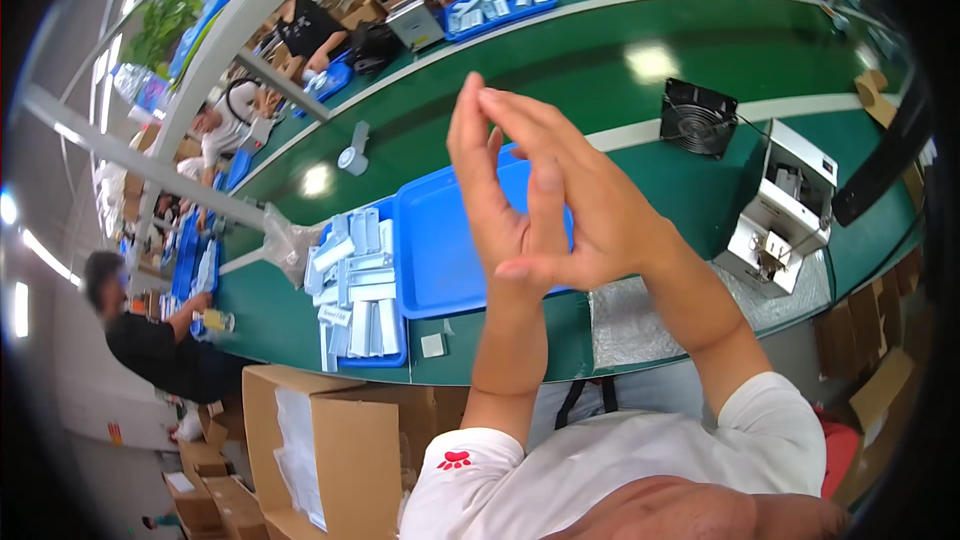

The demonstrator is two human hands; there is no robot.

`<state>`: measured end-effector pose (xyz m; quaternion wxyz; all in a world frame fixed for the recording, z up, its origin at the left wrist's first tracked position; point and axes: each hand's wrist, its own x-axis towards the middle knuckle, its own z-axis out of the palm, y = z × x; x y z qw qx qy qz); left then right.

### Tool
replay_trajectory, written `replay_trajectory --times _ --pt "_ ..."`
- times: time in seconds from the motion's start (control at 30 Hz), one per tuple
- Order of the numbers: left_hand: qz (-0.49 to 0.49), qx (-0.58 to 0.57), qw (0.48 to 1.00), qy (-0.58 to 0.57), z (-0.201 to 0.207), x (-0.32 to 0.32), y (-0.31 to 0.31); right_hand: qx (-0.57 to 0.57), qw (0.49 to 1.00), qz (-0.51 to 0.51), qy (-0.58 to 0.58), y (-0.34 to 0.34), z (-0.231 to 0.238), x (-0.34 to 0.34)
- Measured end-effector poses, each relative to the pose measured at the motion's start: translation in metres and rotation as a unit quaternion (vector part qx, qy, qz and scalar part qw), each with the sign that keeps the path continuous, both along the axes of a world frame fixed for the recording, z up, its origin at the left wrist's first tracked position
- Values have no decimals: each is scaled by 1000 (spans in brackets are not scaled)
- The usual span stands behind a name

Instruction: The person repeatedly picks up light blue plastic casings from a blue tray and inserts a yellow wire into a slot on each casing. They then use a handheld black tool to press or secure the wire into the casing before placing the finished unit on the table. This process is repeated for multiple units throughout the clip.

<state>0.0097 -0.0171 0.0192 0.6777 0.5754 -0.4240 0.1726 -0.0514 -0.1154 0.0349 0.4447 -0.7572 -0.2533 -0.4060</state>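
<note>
A long green table (620, 70) with pale stripes runs through a workshop, its glossy top catching glints of ceiling light. A grey post (235, 35) and crossbars rise at left. Cardboard boxes (320, 440) stand on the floor below. A leafy plant (160, 25) shows far left. Other people sit working along the table.

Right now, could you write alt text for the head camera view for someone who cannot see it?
The person's left hand and right hand are raised and pressed together, fingers crossed, holding nothing, above a blue tray on a green workbench. Beside it lie pale flat packets, and a small black fan stands farther back.
</note>
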Motion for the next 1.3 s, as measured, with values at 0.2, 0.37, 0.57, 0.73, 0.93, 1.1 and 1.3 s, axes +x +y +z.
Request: replay_trajectory --times 0.2,0.37,0.57,0.73,0.93,1.1,1.3 --pt "0 71 995 70 -32 91 -3 163 985 -22 48 -25 -61 82" --pt "114 245 959 85 -93 198 33 329 913 -197 142 -71 -167 147" --pt "328 427 837 93 -133 321 129 444 840 -201 237 -84 -219 149" --pt "473 520 711 20 -140 412 172 305 883 -263 241 -84 -231 154" --pt "503 580 632 107 -136 467 164 265 881 -293 262 -76 -218 153" --pt "421 596 637 247 -147 505 169 226 885 -311 262 -74 -210 149" --pt "442 592 663 123 -178 532 193 201 891 -308 264 -69 -208 147"
